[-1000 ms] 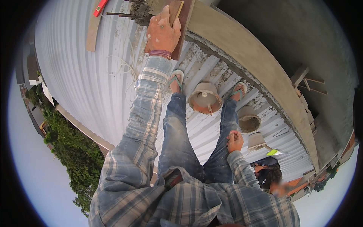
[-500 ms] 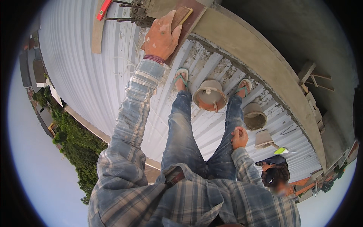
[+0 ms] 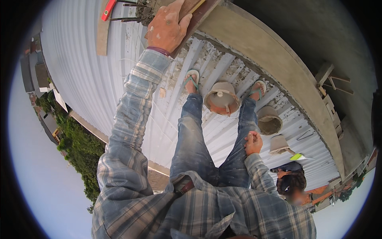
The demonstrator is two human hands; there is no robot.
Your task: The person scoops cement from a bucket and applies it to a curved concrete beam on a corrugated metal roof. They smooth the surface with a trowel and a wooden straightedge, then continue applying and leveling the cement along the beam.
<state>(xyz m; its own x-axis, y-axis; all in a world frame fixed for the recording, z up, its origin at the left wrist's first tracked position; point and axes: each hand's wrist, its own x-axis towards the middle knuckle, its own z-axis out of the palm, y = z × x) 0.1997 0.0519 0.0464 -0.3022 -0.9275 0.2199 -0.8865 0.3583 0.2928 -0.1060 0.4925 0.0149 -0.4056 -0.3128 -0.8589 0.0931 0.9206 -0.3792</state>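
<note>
At the top, my left hand is closed on a small brown wooden board with a pale, bare edge. Its far end is cut off by the picture's rim. Under it lies a longer red-brown plank, against the grey concrete edge. Rough wet-looking mortar with dark steel bars sits just left of the hand. My right hand rests low by my right thigh, fingers curled together, with nothing seen in them.
Between my sandalled feet on corrugated metal sheeting stands a bucket. More buckets stand to the right, near a crouching person. A curved concrete ledge borders the sheeting. A red level lies on a plank.
My left hand has shifted up and slightly left with the small wooden board, which now runs further out of the picture. My right hand stays by the thigh.
</note>
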